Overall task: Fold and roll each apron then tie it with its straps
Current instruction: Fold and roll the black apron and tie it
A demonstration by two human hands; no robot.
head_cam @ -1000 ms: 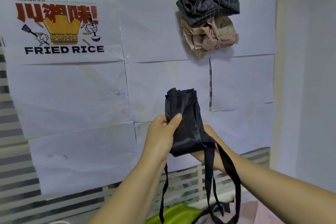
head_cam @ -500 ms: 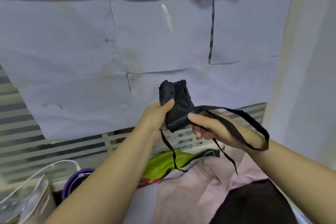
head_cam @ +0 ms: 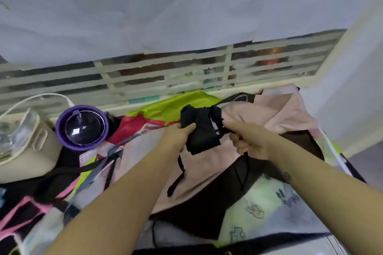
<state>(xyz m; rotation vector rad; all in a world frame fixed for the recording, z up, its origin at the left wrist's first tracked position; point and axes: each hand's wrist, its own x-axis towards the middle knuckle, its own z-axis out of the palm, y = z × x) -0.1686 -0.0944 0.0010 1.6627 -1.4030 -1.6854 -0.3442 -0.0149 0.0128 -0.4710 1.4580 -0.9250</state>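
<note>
A rolled black apron (head_cam: 200, 130) is held up in front of me over a heap of aprons. My left hand (head_cam: 179, 133) grips the roll's left side, thumb on its front. My right hand (head_cam: 246, 139) pinches a black strap (head_cam: 219, 131) that runs across the roll, fingers curled round it. Another black strap end (head_cam: 176, 178) hangs down below the roll. Under my hands lie a pale pink apron (head_cam: 269, 114), a lime green one (head_cam: 174, 107) and a dark brown one (head_cam: 209, 209).
A purple lidded bowl (head_cam: 81, 127) and a beige container (head_cam: 31, 151) stand at the left. A slatted white grille (head_cam: 165, 72) and paper-covered wall rise behind the heap. More patterned aprons (head_cam: 269, 213) spread toward me. A white wall (head_cam: 352, 89) closes the right.
The view has tilted down from the wall to the heap. My hands lowered the black roll, and my right hand drew the strap in close against the roll.
</note>
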